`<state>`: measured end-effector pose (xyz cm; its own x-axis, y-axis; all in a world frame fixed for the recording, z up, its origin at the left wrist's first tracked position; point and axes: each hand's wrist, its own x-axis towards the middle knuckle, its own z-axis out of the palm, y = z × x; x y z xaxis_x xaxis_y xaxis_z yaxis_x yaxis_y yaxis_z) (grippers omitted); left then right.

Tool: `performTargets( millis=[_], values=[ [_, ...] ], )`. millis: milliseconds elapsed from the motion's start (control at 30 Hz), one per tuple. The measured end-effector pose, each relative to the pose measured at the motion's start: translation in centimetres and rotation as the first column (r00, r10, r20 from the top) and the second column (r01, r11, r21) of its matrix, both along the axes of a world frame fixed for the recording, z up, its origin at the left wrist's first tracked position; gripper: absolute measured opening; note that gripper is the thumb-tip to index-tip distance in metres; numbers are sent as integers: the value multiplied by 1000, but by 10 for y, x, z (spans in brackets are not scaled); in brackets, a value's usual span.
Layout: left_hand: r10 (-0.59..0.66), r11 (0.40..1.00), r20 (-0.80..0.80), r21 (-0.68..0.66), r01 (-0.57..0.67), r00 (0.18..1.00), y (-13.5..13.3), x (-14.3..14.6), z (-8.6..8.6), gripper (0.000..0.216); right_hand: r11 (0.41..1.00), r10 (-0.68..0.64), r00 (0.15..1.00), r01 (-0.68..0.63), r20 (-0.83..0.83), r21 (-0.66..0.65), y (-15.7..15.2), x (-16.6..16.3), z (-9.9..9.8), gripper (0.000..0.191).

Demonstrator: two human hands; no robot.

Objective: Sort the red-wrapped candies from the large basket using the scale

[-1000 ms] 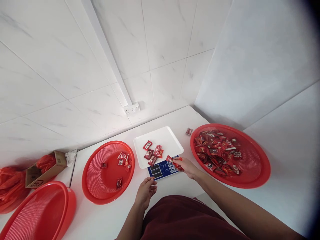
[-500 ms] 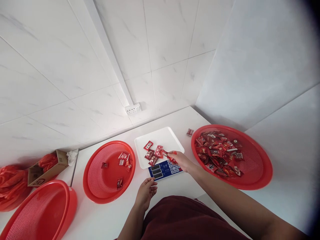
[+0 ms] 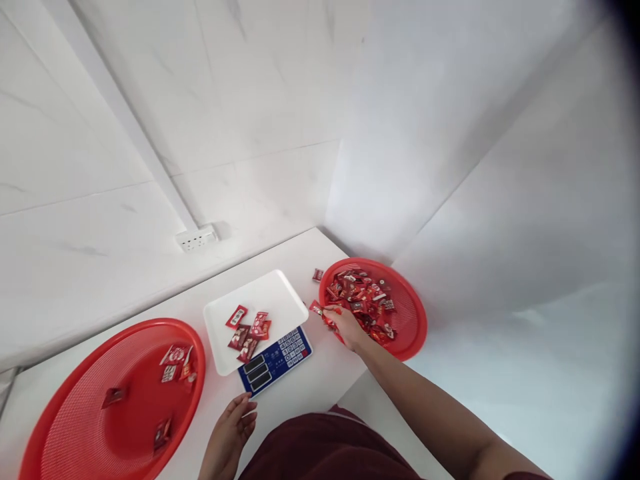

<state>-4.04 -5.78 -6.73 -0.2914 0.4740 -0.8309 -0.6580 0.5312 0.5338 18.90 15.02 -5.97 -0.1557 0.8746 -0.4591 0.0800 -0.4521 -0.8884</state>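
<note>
My right hand (image 3: 343, 323) is closed on a few red candy packets (image 3: 320, 311) at the left rim of the right red basket (image 3: 415, 331), which holds a heap of red packets (image 3: 363, 301). The white scale tray (image 3: 280, 297) carries several packets (image 3: 249, 327), above the blue keypad (image 3: 274, 360). My left hand (image 3: 231, 430) rests on the white table near the scale's front, fingers loosely curled, holding nothing. The left red basket (image 3: 75, 413) holds several packets (image 3: 175, 363).
One loose packet (image 3: 317, 275) lies on the table between the scale and the right basket. A white wall socket (image 3: 197, 237) sits on the tiled wall behind. My dark red clothing (image 3: 325, 447) fills the bottom edge.
My right hand moved from the scale tray's front edge to the right basket's rim, still gripping packets. The camera turned right, so the far-left basket and cardboard box left the view.
</note>
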Motion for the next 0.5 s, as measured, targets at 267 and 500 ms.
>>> performTargets(
  millis=[267, 500],
  values=[
    [-76, 997, 0, -24, 76, 997, 14, 6, -5, 19, 992, -9, 852, -56, 524, 109, 22, 90, -16, 35],
    [-91, 996, -11, -23, 91, 996, 21, 10, -3, 21, 875, 130, 321, -481, 938, 43, 58, 60, -25, 52]
  ],
)
